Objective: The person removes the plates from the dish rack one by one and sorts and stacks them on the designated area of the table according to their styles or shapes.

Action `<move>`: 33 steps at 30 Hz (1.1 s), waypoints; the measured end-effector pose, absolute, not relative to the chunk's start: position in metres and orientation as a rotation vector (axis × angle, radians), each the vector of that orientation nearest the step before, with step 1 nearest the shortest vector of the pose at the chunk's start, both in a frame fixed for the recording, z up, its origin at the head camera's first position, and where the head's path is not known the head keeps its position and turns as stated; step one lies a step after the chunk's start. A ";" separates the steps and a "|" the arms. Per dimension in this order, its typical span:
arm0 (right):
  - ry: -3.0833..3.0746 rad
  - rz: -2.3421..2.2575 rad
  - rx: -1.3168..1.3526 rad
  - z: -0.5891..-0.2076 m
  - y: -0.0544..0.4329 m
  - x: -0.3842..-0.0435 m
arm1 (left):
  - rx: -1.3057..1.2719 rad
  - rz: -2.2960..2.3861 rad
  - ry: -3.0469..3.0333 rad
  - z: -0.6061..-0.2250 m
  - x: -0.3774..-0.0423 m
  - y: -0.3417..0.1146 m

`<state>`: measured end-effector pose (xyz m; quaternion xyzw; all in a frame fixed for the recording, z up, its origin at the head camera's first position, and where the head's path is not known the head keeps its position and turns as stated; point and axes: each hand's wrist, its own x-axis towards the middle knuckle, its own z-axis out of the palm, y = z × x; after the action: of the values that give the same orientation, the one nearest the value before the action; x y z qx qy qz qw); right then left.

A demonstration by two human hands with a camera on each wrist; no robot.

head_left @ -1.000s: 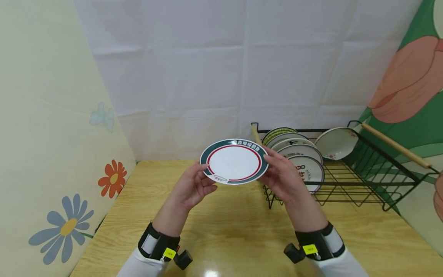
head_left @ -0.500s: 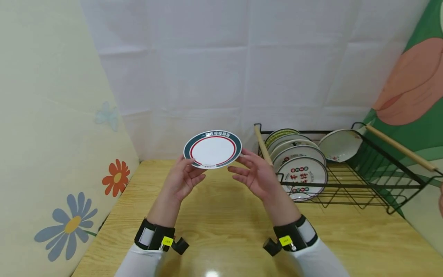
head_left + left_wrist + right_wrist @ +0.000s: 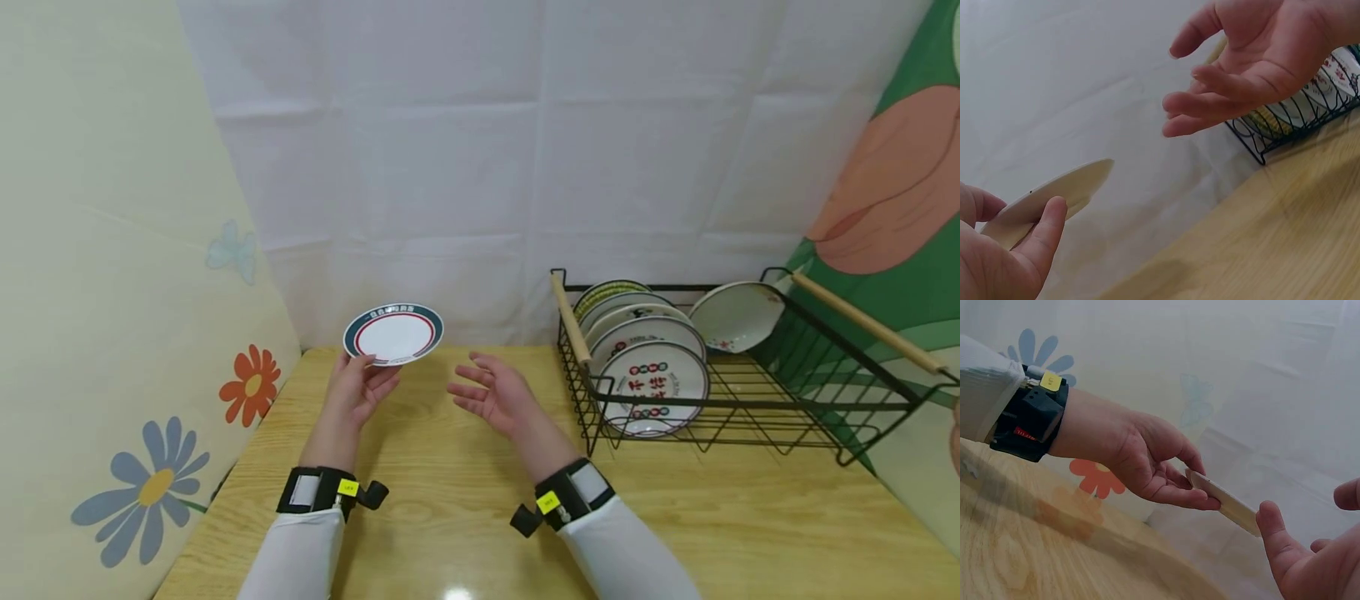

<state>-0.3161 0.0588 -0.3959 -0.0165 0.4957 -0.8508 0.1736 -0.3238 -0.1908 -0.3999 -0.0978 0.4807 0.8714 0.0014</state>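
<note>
A white plate (image 3: 395,335) with a dark green rim band and a red ring is held in the air, left of the middle in the head view. My left hand (image 3: 356,392) pinches its near-left edge, thumb on top and fingers beneath. Seen from the left wrist, the plate's pale underside (image 3: 1054,197) faces the fingers. To the right of the plate, my right hand (image 3: 498,395) hovers over the table with fingers spread and nothing in it. A gap separates it from the plate in the head view.
A black wire dish rack (image 3: 750,402) with wooden handles stands at the right. Several plates (image 3: 651,387) lean in its left part, and a white bowl (image 3: 737,317) sits farther right. A white cloth (image 3: 435,167) hangs behind the wooden table (image 3: 450,517).
Both hands held the plate a second ago near the rack. It has moved left in my left hand, and my right hand has let go and followed leftward.
</note>
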 end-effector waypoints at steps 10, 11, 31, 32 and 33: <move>1.498 -2.283 0.039 -0.424 0.031 -0.317 | -0.634 2.706 1.460 -0.441 -0.341 -0.216; 1.505 -2.276 0.044 -0.425 0.030 -0.316 | -0.648 2.707 1.458 -0.444 -0.342 -0.218; 1.550 -2.231 0.060 -0.435 0.028 -0.313 | -0.782 2.589 1.571 -0.454 -0.345 -0.225; 1.553 -2.231 0.063 -0.436 0.028 -0.313 | -0.791 2.586 1.577 -0.455 -0.345 -0.225; 1.556 -2.230 0.064 -0.436 0.028 -0.313 | -0.801 2.581 1.584 -0.455 -0.345 -0.226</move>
<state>-0.3130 0.0278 -0.4361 0.0229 0.5594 -0.8017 0.2094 -0.3447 -0.2258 -0.4552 -0.2556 0.5056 0.8240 0.0047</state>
